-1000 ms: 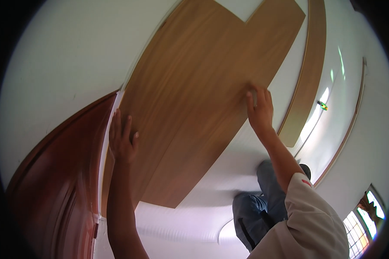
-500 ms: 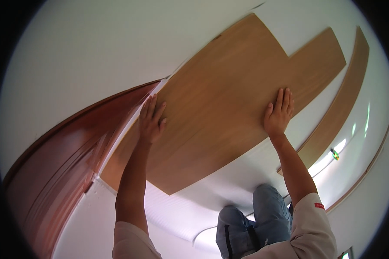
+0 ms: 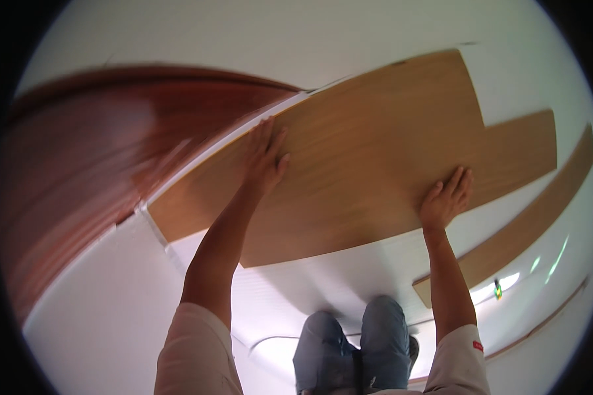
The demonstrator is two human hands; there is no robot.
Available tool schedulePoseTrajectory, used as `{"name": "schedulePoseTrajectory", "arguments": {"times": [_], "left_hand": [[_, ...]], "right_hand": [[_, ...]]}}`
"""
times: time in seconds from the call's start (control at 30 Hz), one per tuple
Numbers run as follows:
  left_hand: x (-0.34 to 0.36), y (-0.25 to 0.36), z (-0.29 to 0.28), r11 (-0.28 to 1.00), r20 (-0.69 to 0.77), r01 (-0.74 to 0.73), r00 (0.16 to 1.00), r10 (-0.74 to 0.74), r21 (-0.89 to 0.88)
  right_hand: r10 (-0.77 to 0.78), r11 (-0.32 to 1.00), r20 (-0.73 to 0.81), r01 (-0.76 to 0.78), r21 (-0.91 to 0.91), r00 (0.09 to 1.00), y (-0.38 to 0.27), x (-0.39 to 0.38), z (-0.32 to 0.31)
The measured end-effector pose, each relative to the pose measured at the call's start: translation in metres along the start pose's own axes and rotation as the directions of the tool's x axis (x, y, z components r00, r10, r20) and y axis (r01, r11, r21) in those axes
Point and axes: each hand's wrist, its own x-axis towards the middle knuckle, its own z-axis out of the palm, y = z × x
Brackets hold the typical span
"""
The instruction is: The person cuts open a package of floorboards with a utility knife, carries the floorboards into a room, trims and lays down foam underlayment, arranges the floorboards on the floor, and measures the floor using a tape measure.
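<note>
A broad area of tan wood-grain floor planks (image 3: 356,164) lies in front of me, its far right edge stepped. My left hand (image 3: 265,158) rests on it, fingers stretched out flat, close to the pale strip (image 3: 224,141) along the door side. Farther right, my right hand (image 3: 447,201) lies flat with its fingers extended, near the planks' near edge. Neither hand grips anything. To the right of my right arm a separate narrow plank (image 3: 517,240) lies apart on the white sheet.
A reddish-brown door (image 3: 112,138) stands at the left, beside the pale strip. White ribbed sheeting (image 3: 296,289) spreads under and around the planks. Pale walls (image 3: 257,39) rise beyond. A small green and yellow object (image 3: 497,289) is at the right. My knees (image 3: 382,329) are at the bottom.
The view has turned, so the planks appear lower, more level and farther right. More of the door shows. Both hands stay flat on the planks.
</note>
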Motion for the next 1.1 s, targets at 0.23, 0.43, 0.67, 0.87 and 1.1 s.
{"name": "schedulePoseTrajectory", "arguments": {"times": [0.23,0.43,0.67,0.87,1.1], "left_hand": [[-0.041,-0.009,0.048,0.999,-0.267,0.038,0.963,-0.045,-0.032],[-0.174,0.063,0.075,0.94,-0.092,0.332,0.937,-0.338,-0.074],[-0.195,0.089,0.067,0.884,-0.132,0.415,0.885,-0.447,-0.215],[-0.192,0.092,0.089,0.863,0.005,0.494,0.868,-0.496,-0.102],[-0.188,0.095,0.082,0.895,-0.158,0.419,0.883,-0.441,-0.155]], "right_hand": [[-0.086,0.996,-0.118,0.085,-0.012,0.989,-0.005,-0.01,0.004],[-0.036,0.994,-0.074,0.028,-0.109,0.997,0.0,-0.015,0.01],[-0.067,0.99,-0.082,0.056,-0.131,0.994,0.012,-0.015,0.022],[-0.173,0.98,-0.12,0.159,-0.122,0.978,0.016,-0.01,0.023],[-0.172,0.98,-0.142,0.154,-0.128,0.975,0.012,-0.004,0.019]]}}
